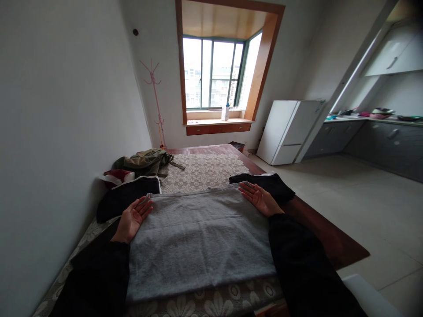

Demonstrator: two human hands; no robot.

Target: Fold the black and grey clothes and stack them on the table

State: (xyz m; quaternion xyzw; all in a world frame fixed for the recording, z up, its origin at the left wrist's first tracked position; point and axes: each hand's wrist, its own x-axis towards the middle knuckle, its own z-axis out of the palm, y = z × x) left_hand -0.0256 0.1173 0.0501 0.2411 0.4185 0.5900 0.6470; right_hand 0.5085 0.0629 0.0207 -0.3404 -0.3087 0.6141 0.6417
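Observation:
A grey cloth [201, 240], perhaps a folded garment, lies spread in front of me with a few soft creases. At its far left corner is my left hand [132, 219], palm turned up and fingers stretched out, touching the edge. My right hand [260, 199] is at the far right corner in much the same pose, fingers extended against the fabric. Neither hand shows a closed grip. Folded black clothing [127, 199] lies beyond my left hand. Another folded black garment [276, 187] is just behind my right hand.
A patterned lace cloth [201, 171] covers the dark red wooden table [330, 237]. An olive backpack [145, 160] and a red-and-white item [119, 176] lie by the left wall. Beyond stand a pink coat rack [155, 97], a window [214, 75] and a white fridge [287, 130].

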